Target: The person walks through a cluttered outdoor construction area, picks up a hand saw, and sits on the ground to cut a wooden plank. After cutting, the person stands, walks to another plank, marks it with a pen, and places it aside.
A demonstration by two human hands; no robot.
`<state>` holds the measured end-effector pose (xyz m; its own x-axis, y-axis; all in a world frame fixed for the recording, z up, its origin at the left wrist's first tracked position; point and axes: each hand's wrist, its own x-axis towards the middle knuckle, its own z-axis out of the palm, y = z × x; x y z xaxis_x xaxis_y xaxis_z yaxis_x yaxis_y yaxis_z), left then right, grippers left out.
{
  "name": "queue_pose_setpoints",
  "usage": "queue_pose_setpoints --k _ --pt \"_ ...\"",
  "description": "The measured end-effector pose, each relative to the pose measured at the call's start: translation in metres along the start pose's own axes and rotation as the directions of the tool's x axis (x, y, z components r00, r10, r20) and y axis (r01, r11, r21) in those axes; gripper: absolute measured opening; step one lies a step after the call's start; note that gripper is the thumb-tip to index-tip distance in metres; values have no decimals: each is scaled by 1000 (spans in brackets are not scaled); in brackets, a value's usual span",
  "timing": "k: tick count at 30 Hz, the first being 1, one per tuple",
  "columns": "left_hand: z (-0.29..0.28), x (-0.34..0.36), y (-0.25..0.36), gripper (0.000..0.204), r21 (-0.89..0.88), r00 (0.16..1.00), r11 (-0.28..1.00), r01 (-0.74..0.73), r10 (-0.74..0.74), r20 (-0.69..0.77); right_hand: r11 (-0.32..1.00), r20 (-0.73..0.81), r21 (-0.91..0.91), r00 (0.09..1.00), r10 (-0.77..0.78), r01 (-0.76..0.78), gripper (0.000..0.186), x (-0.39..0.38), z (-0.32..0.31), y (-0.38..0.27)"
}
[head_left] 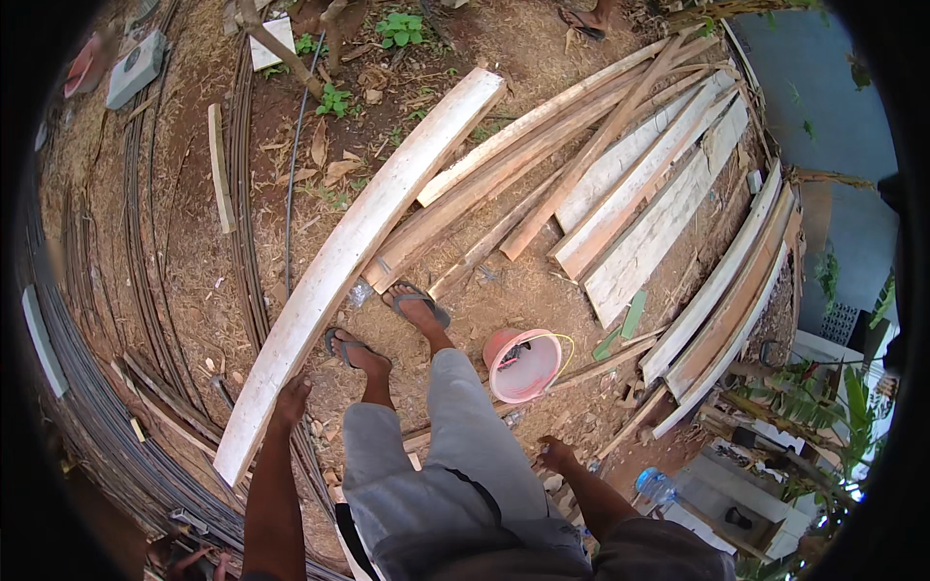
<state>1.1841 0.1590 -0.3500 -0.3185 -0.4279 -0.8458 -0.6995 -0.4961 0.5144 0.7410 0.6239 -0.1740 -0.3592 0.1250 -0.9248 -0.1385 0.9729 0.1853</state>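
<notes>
A long pale wooden plank slants from the lower left up to the top middle, its broad face upward. At its near end, my left hand grips the right edge; some of the fingers are hidden by the wood. My right hand hangs beside my right thigh, fingers curled in, with nothing visible in it. Just beyond that hand stands a pink bucket with a yellow handle and some dark items inside.
Several boards and beams lie on the soil to the right, more curving boards beyond them. Bundles of long dark rods run along the left. A water bottle is at lower right. Another person's foot shows at the top.
</notes>
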Motion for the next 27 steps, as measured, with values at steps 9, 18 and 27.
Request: queue_pose_setpoints --k 9,18,27 --pt "29 -115 18 51 -35 965 975 218 -211 156 548 294 814 951 -97 -195 44 -77 114 35" --pt "88 -126 125 40 523 975 843 -127 9 222 545 251 826 960 -128 -143 46 -122 37 43" --pt "234 -140 319 49 166 949 970 -176 122 291 472 -409 795 912 -44 380 60 -41 28 159"
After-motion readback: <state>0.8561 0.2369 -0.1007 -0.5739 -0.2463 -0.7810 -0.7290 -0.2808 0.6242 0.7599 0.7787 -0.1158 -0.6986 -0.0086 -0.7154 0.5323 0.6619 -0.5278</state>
